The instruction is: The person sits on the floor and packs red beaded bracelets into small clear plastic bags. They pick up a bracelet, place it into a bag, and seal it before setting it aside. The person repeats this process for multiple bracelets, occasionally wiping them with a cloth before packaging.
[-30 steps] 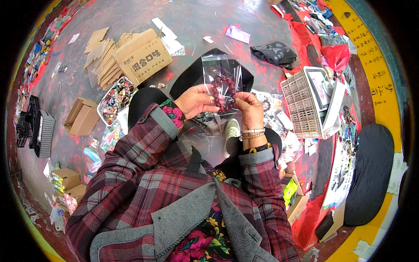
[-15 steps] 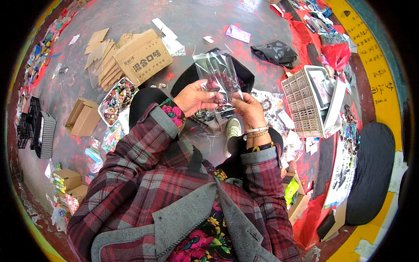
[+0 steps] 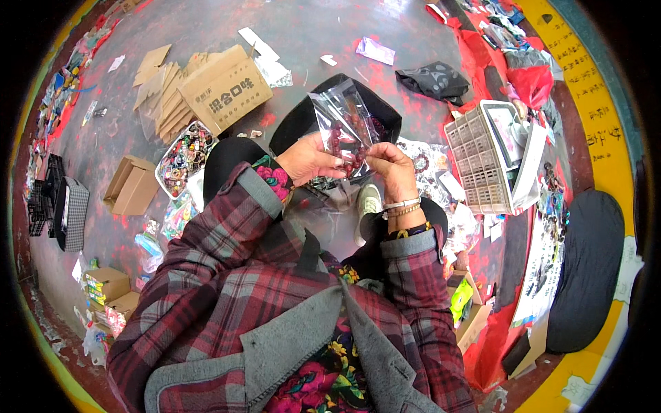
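Between my hands is a clear plastic bag with a string of dark red beads inside it. Its far end leans up and to the left. My left hand pinches the bag's near left side, thumb pointing right. At the near right corner, my right hand grips the plastic between thumb and fingers; bracelets circle that wrist. Below the bag stands a black open container with more beads partly visible in it. Clear plastic and beaded pieces lie under my hands, partly hidden.
Left of my knee is a white basket heaped with beaded trinkets. Flattened cardboard lies beyond it, with an open carton nearer. On the right stand a beige plastic crate and a black patterned bag.
The bag has tilted, its far end dropping a little and its beads shifting toward my right hand. My left hand has moved slightly nearer me; both hands keep hold.
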Motion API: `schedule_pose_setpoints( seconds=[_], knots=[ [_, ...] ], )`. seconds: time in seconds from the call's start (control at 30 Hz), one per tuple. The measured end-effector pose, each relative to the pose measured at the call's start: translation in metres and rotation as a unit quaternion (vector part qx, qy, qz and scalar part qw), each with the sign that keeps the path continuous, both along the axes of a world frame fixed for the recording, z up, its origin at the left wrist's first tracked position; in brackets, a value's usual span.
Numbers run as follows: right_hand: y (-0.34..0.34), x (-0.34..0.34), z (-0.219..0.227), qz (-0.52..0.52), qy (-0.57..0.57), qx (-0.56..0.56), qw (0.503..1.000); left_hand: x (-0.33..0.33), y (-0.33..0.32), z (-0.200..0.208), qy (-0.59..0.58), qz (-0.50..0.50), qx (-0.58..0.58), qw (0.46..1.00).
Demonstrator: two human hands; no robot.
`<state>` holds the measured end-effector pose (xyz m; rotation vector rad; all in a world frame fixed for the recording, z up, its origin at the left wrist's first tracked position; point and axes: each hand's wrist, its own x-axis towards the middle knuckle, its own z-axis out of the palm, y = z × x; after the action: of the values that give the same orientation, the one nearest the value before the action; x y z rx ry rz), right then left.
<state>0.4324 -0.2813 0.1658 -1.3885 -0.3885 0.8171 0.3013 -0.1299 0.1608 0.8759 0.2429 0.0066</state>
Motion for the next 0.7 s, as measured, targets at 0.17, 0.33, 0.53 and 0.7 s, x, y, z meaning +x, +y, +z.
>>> schedule_pose_setpoints(
  seconds=[0.17,0.33,0.53,0.7],
  knots=[
    [0.0,0.0,-0.001,-0.004,-0.012,0.003,1.0,0.0,-0.001,-0.005,0.014,0.02,0.03,0.999],
    [0.002,-0.001,0.0,0.002,-0.007,0.036,0.999,0.002,-0.002,-0.007,0.044,0.042,0.027,0.998],
    [0.002,0.001,-0.005,-0.012,0.007,0.049,0.999,0.001,-0.003,-0.005,0.013,0.029,-0.035,0.999],
    [0.002,0.0,-0.003,-0.022,-0.01,0.044,0.999,0.003,-0.004,-0.014,-0.022,0.006,0.014,1.0]
  ],
)
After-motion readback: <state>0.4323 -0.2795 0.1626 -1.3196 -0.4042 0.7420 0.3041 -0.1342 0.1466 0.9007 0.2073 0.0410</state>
